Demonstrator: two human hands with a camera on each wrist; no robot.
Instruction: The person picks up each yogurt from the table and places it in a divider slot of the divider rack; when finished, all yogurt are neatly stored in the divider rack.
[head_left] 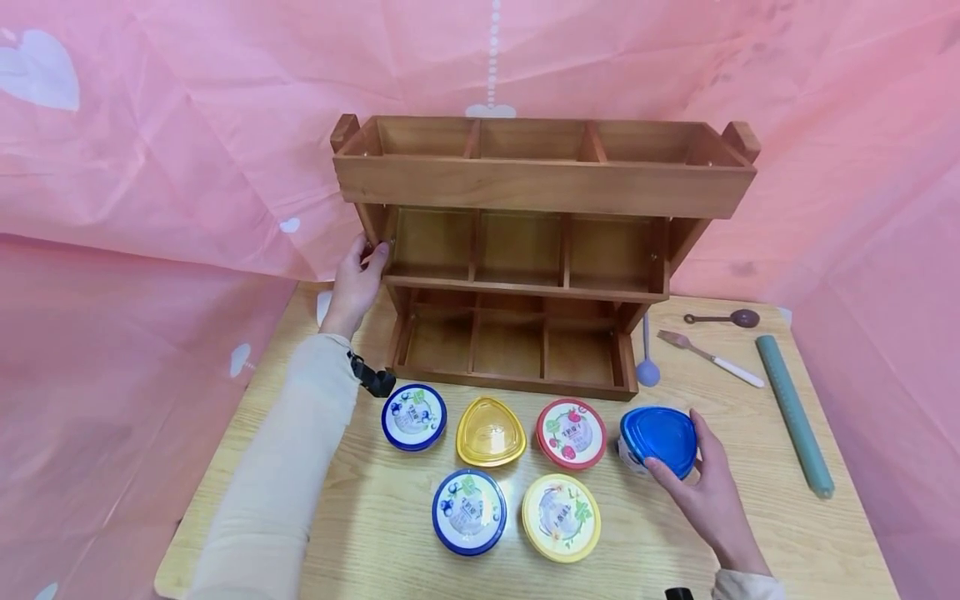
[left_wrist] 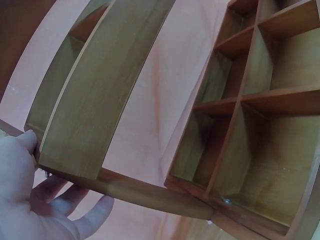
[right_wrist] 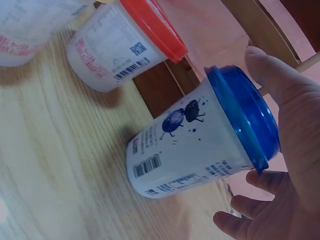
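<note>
A wooden three-tier shelf (head_left: 544, 185) with divided compartments stands at the back of the table. My left hand (head_left: 358, 282) grips its left side beside the middle tier, thumb at the front and fingers reaching behind the side bar (left_wrist: 150, 192). On the right, my right hand (head_left: 701, 479) holds a white tub with a blue lid (head_left: 660, 440) at the lid, thumb on one side and fingers on the other. Blueberry pictures and a barcode show on the tub's wall (right_wrist: 182, 145) in the right wrist view. Its base is at the tabletop.
Before the shelf stand two blue-rimmed tubs (head_left: 414, 417), a clear yellow-lidded tub (head_left: 491, 431), a red-rimmed tub (head_left: 572, 433) and a yellow-rimmed tub (head_left: 561, 517). Rightward lie a blue-grey spoon (head_left: 648, 372), a brown spoon (head_left: 744, 317), a fork (head_left: 708, 357) and a green roll (head_left: 795, 417).
</note>
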